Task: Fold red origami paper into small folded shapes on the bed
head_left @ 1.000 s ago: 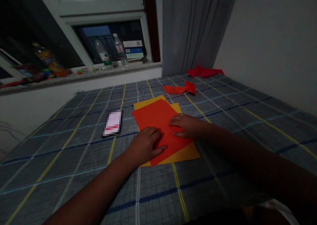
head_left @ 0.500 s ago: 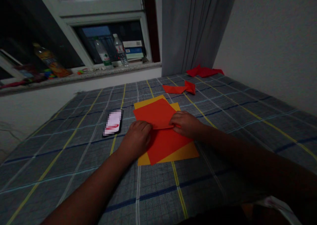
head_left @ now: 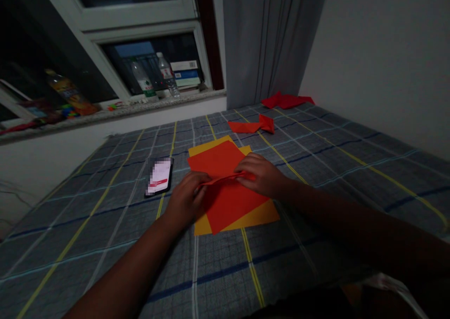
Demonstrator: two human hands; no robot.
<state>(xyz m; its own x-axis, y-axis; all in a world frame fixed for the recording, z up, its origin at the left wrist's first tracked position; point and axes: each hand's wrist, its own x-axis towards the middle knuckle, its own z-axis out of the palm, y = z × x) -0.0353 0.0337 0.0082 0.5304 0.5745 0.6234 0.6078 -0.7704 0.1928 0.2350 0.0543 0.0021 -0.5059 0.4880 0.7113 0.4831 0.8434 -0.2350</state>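
A narrow folded strip of red paper [head_left: 225,179] stretches between my two hands, just above a stack of sheets. My left hand [head_left: 186,195] pinches its left end between thumb and fingers. The right end is gripped by my right hand [head_left: 260,174], whose fingers curl over it. Below lies a flat red-orange sheet [head_left: 232,211], set at an angle on yellow-orange paper [head_left: 258,215] whose corners stick out around it. Whether the strip is separate from the sheet below I cannot tell.
A phone [head_left: 160,176] with a lit screen lies left of the paper on the checked bedspread [head_left: 116,230]. Beyond are a folded red paper shape [head_left: 251,124] and more red paper [head_left: 288,101]. Bottles [head_left: 168,75] and books [head_left: 185,73] stand on the windowsill.
The red strip has lifted and twisted slightly between my hands. My left hand has shifted a little left and turned, showing its pinch. The view has moved slightly.
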